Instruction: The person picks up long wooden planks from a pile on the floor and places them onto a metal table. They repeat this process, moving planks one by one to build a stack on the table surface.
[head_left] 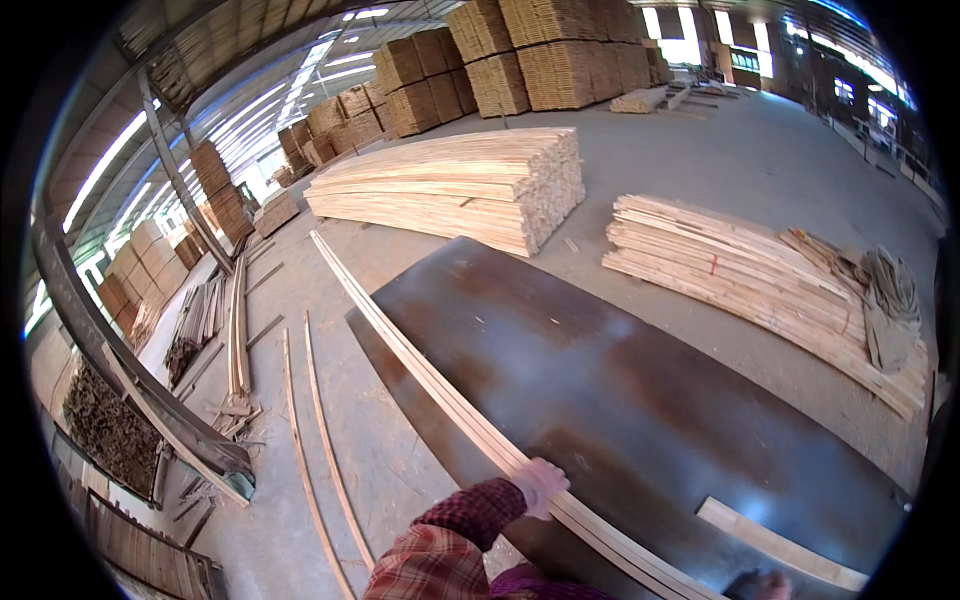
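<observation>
Long, thin wooden strips [425, 372] lie side by side along the near left part of a dark, shiny tabletop [620, 360]. My left hand [541, 487] is closed over them, its fingers curled around their far side. At the lower edge, only part of my right hand [773, 588] shows, close to the strips' near end. Its fingers are cut off and blurred, with a dark shape beside them that I cannot make out. A short, pale board [775, 543] rests on the tabletop just beyond my right hand.
Behind the table is a large stack of pale lumber [450, 185]. A lower lumber pile [730, 270] on the right has a grey cloth [890, 305] over its end. Two thin strips [325, 440] lie on the floor at left, near a curved metal post [130, 380].
</observation>
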